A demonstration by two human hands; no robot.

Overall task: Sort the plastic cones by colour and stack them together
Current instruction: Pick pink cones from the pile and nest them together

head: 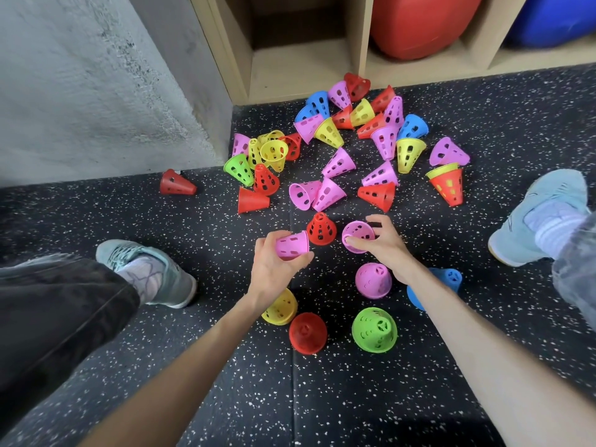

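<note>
My left hand (pixel 274 269) grips a pink cone (pixel 292 245) on its side, its wide mouth pointing right. My right hand (pixel 385 243) holds another pink cone (pixel 358 235) with its open mouth tilted up. Between them a red cone (pixel 321 229) stands upright. Nearer to me stand a pink cone (pixel 373 280), a yellow one (pixel 280 309), a red one (pixel 308 333), a green one (pixel 374 330) and a blue one (pixel 450 279) partly behind my right forearm. A scattered pile of several pink, red, yellow, blue and green cones (pixel 342 140) lies beyond.
The floor is black speckled rubber (pixel 322 398). My shoes rest at left (pixel 148 269) and right (pixel 541 217). A grey concrete wall (pixel 96 75) fills the upper left. A wooden shelf unit (pixel 306 59) at the back holds a red ball (pixel 422 24) and a blue ball (pixel 558 17). One red cone (pixel 175 183) lies apart by the wall.
</note>
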